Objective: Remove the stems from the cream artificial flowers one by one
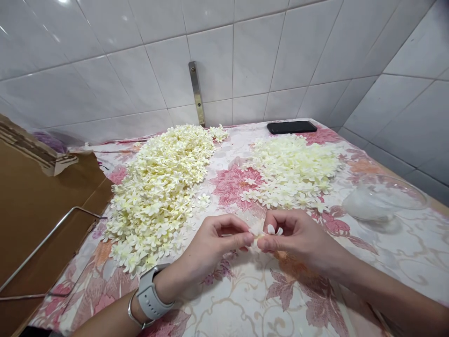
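Left hand (224, 235) and right hand (293, 236) pinch a small white artificial flower (275, 230) above a floral tablecloth (224, 314).
A taller heap of cream blossoms (161, 187) lies left, a flatter heap of white blossoms (298, 171) right, a black smartphone (292, 127) behind it, a clear bowl (411, 200) beside it; a smartwatch (151, 296) circles the left wrist.

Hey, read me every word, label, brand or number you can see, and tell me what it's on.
There is no readable text anywhere.
Black phone: none legible.
Watch: strap shows no lettering; its screen is angled away and unreadable.
Cardboard: no printing visible.
Flower pile: no labels seen.
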A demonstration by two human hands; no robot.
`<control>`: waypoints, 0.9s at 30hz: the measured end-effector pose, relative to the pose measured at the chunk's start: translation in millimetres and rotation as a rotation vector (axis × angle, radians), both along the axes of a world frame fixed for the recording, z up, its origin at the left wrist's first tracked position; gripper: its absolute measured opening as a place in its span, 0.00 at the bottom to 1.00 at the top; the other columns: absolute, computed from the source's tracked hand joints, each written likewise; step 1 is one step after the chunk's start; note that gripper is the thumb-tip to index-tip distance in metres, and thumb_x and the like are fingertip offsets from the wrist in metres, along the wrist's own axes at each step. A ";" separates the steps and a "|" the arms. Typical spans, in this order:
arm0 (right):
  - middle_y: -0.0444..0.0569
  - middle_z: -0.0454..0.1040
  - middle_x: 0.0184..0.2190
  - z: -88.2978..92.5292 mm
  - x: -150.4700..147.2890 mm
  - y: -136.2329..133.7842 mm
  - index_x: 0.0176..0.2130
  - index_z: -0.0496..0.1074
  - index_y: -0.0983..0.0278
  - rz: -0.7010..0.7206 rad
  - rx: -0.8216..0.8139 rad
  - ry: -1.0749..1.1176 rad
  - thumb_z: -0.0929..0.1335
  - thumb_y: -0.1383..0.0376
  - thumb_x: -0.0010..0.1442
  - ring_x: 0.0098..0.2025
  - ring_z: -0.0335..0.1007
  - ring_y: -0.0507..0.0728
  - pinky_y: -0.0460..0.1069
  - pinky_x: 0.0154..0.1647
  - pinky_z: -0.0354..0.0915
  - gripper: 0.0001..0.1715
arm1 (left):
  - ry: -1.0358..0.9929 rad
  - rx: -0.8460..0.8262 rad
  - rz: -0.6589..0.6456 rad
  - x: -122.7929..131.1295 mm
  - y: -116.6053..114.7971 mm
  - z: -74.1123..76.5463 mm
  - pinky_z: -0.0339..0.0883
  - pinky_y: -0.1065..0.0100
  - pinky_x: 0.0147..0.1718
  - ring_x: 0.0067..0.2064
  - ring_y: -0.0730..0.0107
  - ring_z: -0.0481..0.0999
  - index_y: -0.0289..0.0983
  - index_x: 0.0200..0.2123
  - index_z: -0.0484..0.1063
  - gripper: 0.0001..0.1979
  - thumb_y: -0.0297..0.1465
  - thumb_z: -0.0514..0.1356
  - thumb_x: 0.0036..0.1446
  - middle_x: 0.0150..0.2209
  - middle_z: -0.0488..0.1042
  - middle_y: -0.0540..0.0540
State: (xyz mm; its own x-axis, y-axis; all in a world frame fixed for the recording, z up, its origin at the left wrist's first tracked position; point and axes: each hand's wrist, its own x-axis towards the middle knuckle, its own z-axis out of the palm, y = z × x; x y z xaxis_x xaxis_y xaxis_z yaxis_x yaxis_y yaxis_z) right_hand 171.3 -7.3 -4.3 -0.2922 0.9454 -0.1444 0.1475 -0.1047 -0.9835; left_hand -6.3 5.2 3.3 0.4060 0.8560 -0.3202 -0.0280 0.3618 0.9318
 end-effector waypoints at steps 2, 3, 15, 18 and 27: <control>0.42 0.66 0.17 6.0 5.5 3.7 0.21 0.64 0.63 -0.016 0.070 -0.072 0.71 0.50 0.50 0.20 0.61 0.51 0.46 0.21 0.57 0.21 | 0.005 0.008 0.098 -0.2 4.3 -1.5 0.63 0.76 0.26 0.25 0.77 0.69 0.34 0.23 0.73 0.08 0.31 0.68 0.45 0.23 0.70 0.52; 0.44 0.69 0.18 8.6 10.9 7.1 0.22 0.66 0.62 -0.064 0.155 -0.153 0.68 0.49 0.52 0.21 0.64 0.53 0.47 0.22 0.59 0.21 | 0.012 0.023 0.152 -0.6 6.7 -2.4 0.64 0.75 0.26 0.25 0.77 0.69 0.34 0.23 0.72 0.08 0.32 0.68 0.44 0.23 0.70 0.52; 0.61 0.75 0.39 29.6 66.0 28.6 0.42 0.69 0.65 -0.685 1.043 -0.912 0.62 0.63 0.60 0.43 0.71 0.68 0.60 0.45 0.63 0.12 | 0.074 0.314 0.224 11.3 23.5 17.7 0.67 0.71 0.32 0.32 0.72 0.74 0.36 0.29 0.74 0.07 0.32 0.66 0.46 0.29 0.76 0.49; 0.57 0.76 0.38 26.6 60.6 25.9 0.40 0.69 0.64 -0.664 1.113 -0.892 0.63 0.64 0.60 0.42 0.72 0.65 0.57 0.44 0.63 0.09 | 0.215 0.581 0.002 29.5 43.9 39.7 0.67 0.65 0.42 0.45 0.63 0.74 0.36 0.40 0.74 0.12 0.34 0.61 0.53 0.44 0.76 0.43; 0.55 0.77 0.34 6.4 47.0 29.1 0.37 0.70 0.64 -0.508 1.152 -0.864 0.61 0.66 0.59 0.40 0.72 0.63 0.56 0.40 0.63 0.09 | 1.057 0.930 -0.245 -7.5 83.7 60.7 0.65 0.58 0.45 0.45 0.59 0.73 0.31 0.44 0.73 0.12 0.25 0.57 0.56 0.46 0.75 0.38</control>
